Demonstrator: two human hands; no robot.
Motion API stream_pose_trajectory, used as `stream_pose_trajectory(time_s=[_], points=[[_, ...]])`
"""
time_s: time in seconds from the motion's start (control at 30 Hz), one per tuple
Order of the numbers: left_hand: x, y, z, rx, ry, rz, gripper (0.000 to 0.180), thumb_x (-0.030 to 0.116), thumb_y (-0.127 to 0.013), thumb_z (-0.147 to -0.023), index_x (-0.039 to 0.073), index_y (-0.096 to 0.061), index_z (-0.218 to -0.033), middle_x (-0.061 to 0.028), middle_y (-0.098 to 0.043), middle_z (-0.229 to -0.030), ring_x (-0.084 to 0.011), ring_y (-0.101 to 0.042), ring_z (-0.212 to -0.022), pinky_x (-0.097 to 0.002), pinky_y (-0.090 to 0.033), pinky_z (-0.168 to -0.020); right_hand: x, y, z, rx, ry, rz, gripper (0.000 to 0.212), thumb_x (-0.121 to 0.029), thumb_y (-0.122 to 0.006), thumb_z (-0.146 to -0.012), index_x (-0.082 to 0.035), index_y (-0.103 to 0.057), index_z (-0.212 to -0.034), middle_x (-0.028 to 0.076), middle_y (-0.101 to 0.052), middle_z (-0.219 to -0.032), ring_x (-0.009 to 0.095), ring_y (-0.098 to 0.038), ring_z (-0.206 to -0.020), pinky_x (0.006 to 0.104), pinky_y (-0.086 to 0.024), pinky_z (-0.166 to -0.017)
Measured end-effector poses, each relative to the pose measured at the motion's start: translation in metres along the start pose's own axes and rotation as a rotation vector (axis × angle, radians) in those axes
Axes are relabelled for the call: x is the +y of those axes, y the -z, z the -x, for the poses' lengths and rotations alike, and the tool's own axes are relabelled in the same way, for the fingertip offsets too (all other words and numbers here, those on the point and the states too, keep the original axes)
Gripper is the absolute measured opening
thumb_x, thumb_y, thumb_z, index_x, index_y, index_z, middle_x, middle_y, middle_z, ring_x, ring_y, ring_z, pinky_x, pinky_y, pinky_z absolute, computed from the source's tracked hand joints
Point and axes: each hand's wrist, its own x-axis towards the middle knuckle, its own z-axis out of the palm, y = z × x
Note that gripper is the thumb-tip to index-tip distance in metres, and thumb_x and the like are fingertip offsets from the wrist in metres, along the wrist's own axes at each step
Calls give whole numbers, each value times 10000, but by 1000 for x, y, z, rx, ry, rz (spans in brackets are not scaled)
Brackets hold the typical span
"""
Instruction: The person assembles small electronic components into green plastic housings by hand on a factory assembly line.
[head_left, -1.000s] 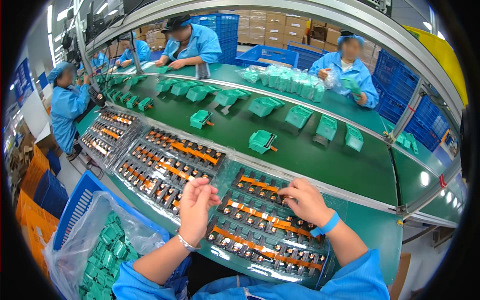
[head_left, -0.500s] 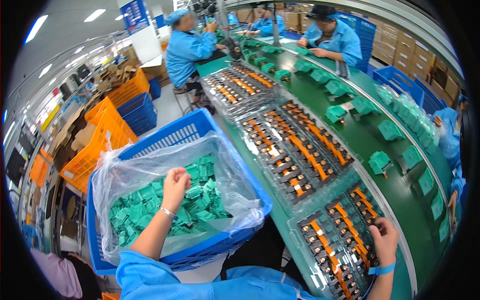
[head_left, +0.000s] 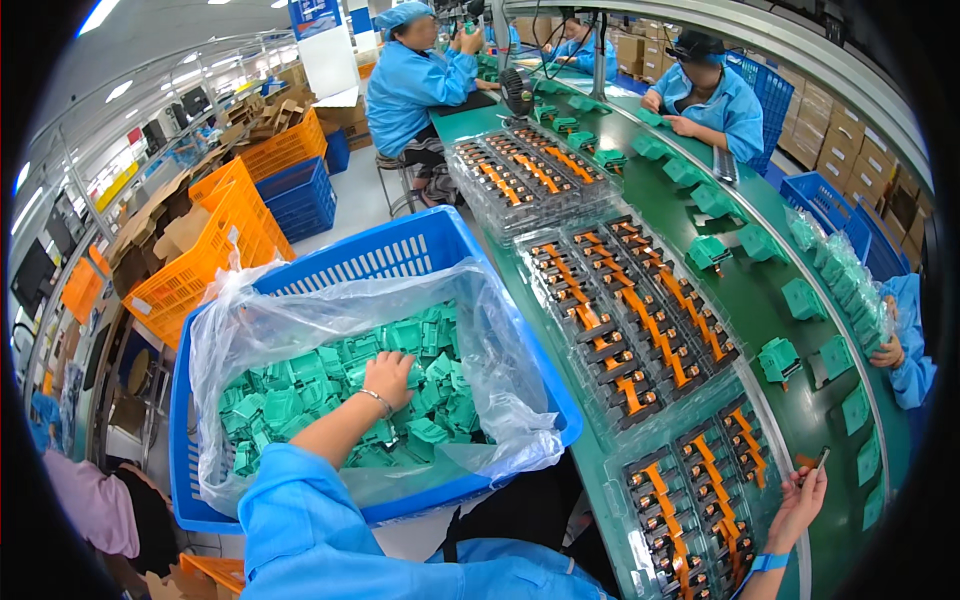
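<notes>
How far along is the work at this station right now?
Done: clear trays on the green bench are filled with black-and-orange parts. In hand: the left hand is down among green plastic parts in the bag-lined blue crate; the right hand pinches a small thin piece by the nearest tray. Left: the crate holds many green parts.

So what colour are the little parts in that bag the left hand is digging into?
Green; the parts under the left hand show clearly in the head view.

Open top of the plastic-lined blue crate (head_left: 420,245), crowded clear trays (head_left: 640,330) alongside on the green bench (head_left: 800,420)
</notes>
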Motion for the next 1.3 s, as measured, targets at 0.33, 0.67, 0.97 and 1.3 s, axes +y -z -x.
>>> stream_pose_trajectory(time_s=[0.33, 0.67, 0.97, 1.3], points=[[15, -5, -26, -76, 114, -365, 586, 399, -800, -574, 118, -577, -1037, -83, -504, -1077, -268, -500, -1011, -419, -353, -895, -14, -13, 12, -1, 21, 14, 172, -191, -510, -937, -58, -498, -1045, 44, -564, -897, 114, -581, -763, 210, -489, -558], [-28, 18, -9, 73, -322, -96, 389, 264, -730, -680, 97, -604, -1007, -104, -578, -952, -305, -537, -892, -404, -431, -789, -21, -18, 15, -40, -6, -32, 136, -198, -509, -931, -76, -497, -991, 40, -571, -867, 119, -598, -733, 221, -497, -534], [2, 22, 7, 150, -317, -41, 499, 237, -761, -608, 80, -588, -1049, -148, -568, -1023, -330, -535, -948, -431, -411, -838, -20, -21, 15, -52, -40, -75, 155, -181, -521, -919, -55, -485, -1000, 70, -593, -835, 154, -621, -707, 247, -513, -531], [-3, -3, -27, -346, -18, -361, 755, 489, -692, -700, 137, -423, -1312, -100, -514, -1232, -301, -490, -1129, -459, -314, -988, -19, -20, 18, -51, -77, -70, 111, -131, -480, -924, -61, -464, -1008, 63, -587, -820, 144, -617, -677, 227, -498, -502]])
